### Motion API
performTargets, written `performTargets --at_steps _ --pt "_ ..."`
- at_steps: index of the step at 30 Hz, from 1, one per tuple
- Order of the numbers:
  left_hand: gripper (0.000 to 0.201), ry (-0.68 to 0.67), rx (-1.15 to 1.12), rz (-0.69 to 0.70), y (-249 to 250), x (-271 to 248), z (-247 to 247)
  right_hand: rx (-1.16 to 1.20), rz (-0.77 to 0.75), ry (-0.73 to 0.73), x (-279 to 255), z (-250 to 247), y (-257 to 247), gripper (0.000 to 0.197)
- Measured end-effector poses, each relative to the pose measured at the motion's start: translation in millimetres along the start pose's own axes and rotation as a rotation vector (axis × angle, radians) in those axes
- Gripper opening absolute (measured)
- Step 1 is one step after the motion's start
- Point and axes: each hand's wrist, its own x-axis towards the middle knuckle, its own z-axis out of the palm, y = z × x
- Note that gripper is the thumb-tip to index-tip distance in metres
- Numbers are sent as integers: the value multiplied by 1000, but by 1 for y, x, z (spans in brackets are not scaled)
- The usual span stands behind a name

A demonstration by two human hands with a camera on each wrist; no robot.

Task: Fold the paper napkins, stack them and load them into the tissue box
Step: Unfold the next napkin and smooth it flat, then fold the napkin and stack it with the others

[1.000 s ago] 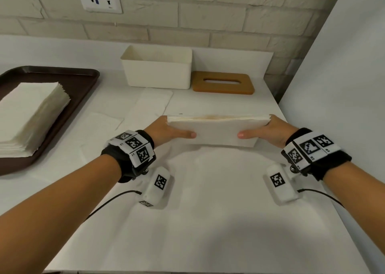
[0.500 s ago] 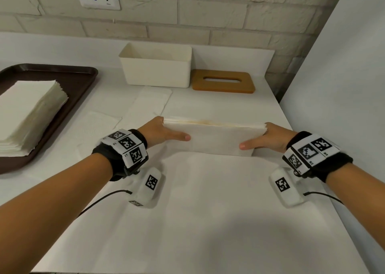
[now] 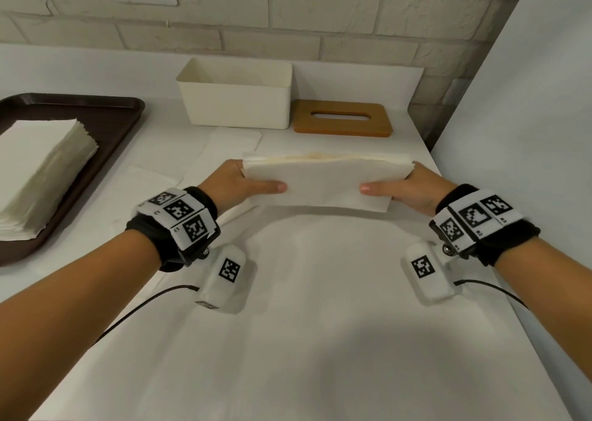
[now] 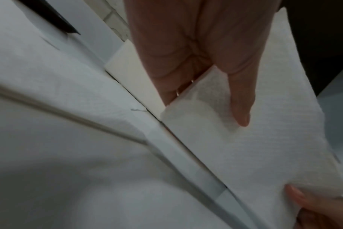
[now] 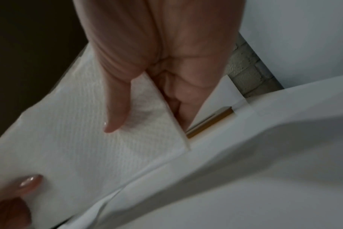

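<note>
A stack of folded white napkins (image 3: 323, 180) is held on edge above the table, its long side toward me. My left hand (image 3: 238, 185) grips its left end, thumb on the near face and fingers behind. My right hand (image 3: 407, 188) grips the right end the same way. The left wrist view shows the thumb (image 4: 237, 93) lying on the napkins (image 4: 264, 124); in the right wrist view a thumb (image 5: 117, 108) presses the napkins (image 5: 84, 131). The open white tissue box (image 3: 237, 97) stands behind the stack, with its wooden slotted lid (image 3: 342, 117) flat beside it on the right.
A brown tray (image 3: 105, 132) at the left holds a tall pile of unfolded napkins (image 3: 38, 170). A few loose napkins (image 3: 230, 141) lie flat between the tray and the box. A white wall panel (image 3: 528, 132) borders the table on the right, a brick wall stands behind.
Both hands have kept their grip on the stack and shifted it slightly; its right end now sits a little higher than half a second ago.
</note>
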Motion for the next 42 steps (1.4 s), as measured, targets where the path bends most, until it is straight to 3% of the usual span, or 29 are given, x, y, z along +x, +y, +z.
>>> performTargets --at_steps 2,9,11,14,17,22,23,29,35,37,42 --pt "26 -39 39 9 -4 2 -1 -23 -2 -30 1 0 1 27" --pt "42 -141 207 -79 -15 9 1 -182 -21 -100 6 5 13 32" --pt "38 -99 238 -98 -10 13 0 -147 -15 -60 8 4 8 36" --pt "52 -17 182 -133 -3 20 -2 -83 -13 13 13 -2 4 45" --pt "44 -67 289 -160 -4 22 1 -82 66 -13 15 -2 8 46" --pt "73 -134 347 -217 -1 27 1 -112 113 -23 19 0 9 49" --pt "73 -123 315 -223 4 30 -2 -81 116 -7 21 -2 4 49" --pt "18 -30 -91 -182 49 59 -39 265 33 75 46 -6 -67 33" --pt "37 123 -73 -31 109 115 -109 351 -10 122 106 13 -166 26" --pt "35 165 1 -76 118 140 -128 304 7 110 133 30 -191 17" --pt "36 235 280 -303 105 202 -169 72 89 171 204 69 -209 38"
